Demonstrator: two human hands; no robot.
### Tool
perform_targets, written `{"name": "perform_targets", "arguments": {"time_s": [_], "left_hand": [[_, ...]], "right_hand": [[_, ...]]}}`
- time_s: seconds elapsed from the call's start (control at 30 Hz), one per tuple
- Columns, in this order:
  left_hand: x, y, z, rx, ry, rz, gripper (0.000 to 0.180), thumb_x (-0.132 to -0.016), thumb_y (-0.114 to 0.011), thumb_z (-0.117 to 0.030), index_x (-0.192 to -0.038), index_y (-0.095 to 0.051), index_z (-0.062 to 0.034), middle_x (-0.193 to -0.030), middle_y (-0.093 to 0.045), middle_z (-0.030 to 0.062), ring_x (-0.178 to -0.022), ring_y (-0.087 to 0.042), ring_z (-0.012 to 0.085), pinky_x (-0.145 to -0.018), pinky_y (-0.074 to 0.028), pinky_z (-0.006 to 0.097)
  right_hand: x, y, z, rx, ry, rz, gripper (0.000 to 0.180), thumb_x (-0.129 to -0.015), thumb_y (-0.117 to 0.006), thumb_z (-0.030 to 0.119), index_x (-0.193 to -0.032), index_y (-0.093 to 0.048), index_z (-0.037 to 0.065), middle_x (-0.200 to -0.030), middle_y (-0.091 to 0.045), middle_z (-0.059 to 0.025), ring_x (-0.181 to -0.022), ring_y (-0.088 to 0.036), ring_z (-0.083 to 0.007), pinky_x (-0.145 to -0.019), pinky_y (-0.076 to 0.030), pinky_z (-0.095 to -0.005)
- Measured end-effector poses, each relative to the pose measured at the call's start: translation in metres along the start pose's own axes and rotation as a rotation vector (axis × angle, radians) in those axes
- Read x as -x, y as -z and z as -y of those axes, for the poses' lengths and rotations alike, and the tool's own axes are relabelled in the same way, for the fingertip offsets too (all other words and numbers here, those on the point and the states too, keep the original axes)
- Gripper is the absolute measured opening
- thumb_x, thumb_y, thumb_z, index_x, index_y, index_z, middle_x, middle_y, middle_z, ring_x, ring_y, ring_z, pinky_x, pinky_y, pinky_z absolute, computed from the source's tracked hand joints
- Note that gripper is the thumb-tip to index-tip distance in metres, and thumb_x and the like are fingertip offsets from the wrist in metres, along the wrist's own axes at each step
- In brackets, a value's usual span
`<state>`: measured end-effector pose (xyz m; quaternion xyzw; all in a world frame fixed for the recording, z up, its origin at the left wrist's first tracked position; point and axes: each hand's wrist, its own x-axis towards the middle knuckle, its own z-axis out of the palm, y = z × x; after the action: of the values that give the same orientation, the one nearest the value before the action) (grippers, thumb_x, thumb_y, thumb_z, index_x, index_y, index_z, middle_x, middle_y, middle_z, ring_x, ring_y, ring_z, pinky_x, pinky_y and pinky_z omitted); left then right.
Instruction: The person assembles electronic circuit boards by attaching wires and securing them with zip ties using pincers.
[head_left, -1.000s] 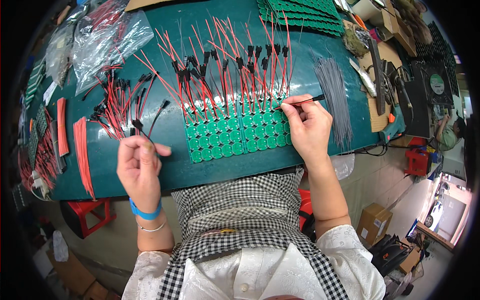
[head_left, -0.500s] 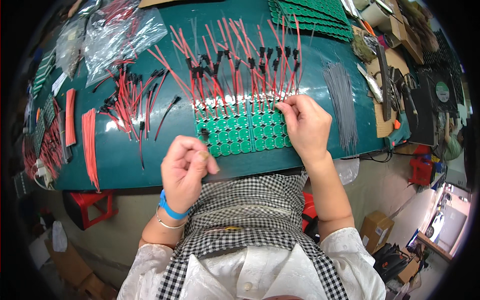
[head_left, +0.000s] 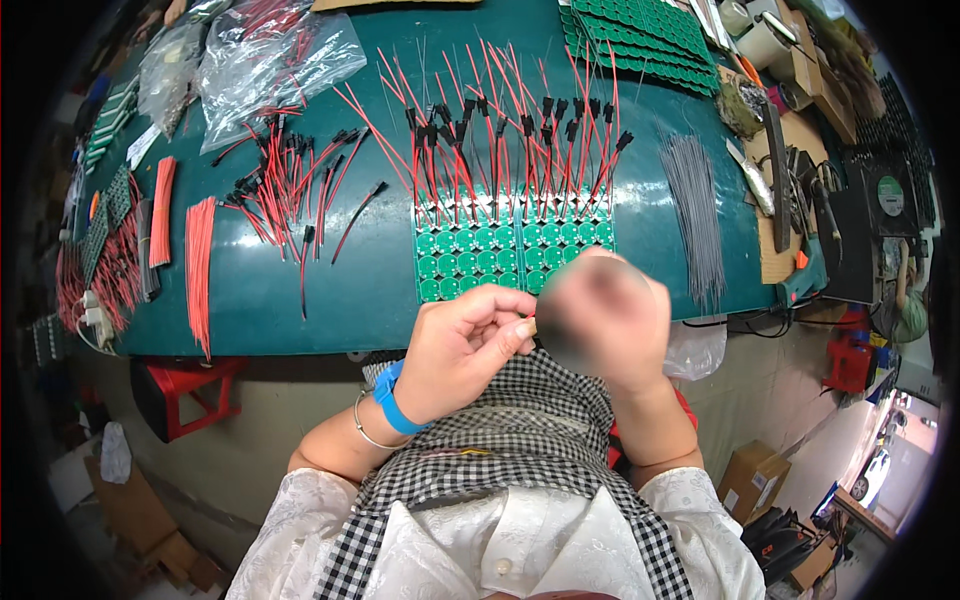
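A dark green bench [head_left: 300,290] fills the upper half of the view, its near edge curving above a pale concrete floor where a red stool [head_left: 195,385] stands at eight o'clock and a cardboard box [head_left: 750,480] at four o'clock. At centre lies a green circuit board panel [head_left: 510,255] with a fan of red and black leads [head_left: 500,150] rising from its far edge toward twelve o'clock. Clear plastic bags [head_left: 270,55] at eleven o'clock hold more red wires; a loose heap of red and black leads [head_left: 290,190] lies just beside them at ten o'clock. A bundle of thin grey wires [head_left: 695,215] lies at two o'clock, and stacked green boards [head_left: 650,40] at one o'clock. Below the panel, over the bench edge, the left hand [head_left: 465,345] pinches a small tan piece [head_left: 530,325] between thumb and fingertips. The right hand [head_left: 605,320], touching it, is blurred, so I cannot tell its grip.
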<state>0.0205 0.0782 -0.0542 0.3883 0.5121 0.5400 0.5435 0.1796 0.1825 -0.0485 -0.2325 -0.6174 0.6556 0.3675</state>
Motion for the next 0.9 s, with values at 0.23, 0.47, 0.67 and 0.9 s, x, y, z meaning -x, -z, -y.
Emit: {"name": "perform_targets", "arguments": {"time_s": [0.23,0.47,0.67,0.9], "left_hand": [[0.004,-0.002,0.000,-0.228,0.019,0.092,0.011,-0.095,-0.063,-0.005,-0.101,-0.066,0.0034,-0.083,-0.071,0.0075,-0.075,-0.068,0.0099,-0.064,-0.053,0.021],[0.002,0.009,0.006,0.323,0.317,0.528,0.012,-0.097,-0.060,-0.006,-0.103,-0.065,0.0029,-0.086,-0.068,0.0042,-0.076,-0.064,0.0085,-0.070,-0.052,0.024],[-0.001,0.014,-0.010,-0.426,-0.260,-0.014,0.005,-0.088,-0.064,0.002,-0.086,-0.069,0.0022,-0.076,-0.068,0.0057,-0.067,-0.061,0.0075,-0.059,-0.047,0.022],[-0.002,0.047,0.007,-0.663,-0.255,-0.346,0.005,-0.087,-0.070,-0.002,-0.087,-0.067,0.0025,-0.073,-0.062,0.0024,-0.060,-0.048,0.0055,-0.054,-0.038,0.020]], "right_hand": [[0.018,0.008,0.004,0.221,-0.044,0.104,0.012,-0.082,-0.072,-0.004,-0.092,-0.072,0.002,-0.083,-0.066,-0.0063,-0.080,-0.064,-0.0166,-0.070,-0.051,-0.0288],[0.013,0.029,0.025,0.217,0.093,0.398,0.010,-0.073,-0.080,0.001,-0.080,-0.072,0.002,-0.082,-0.069,-0.0085,-0.074,-0.069,-0.0204,-0.064,-0.054,-0.0299],[-0.020,0.061,-0.014,0.165,-0.197,-0.424,0.003,-0.088,-0.068,0.001,-0.089,-0.069,-0.002,-0.079,-0.068,-0.0041,-0.066,-0.062,-0.0071,-0.059,-0.049,-0.0216],[-0.026,0.067,-0.041,0.441,-0.108,-0.433,0.006,-0.084,-0.072,0.001,-0.087,-0.070,-0.003,-0.079,-0.067,-0.0041,-0.064,-0.060,-0.0072,-0.060,-0.049,-0.0232]]}}
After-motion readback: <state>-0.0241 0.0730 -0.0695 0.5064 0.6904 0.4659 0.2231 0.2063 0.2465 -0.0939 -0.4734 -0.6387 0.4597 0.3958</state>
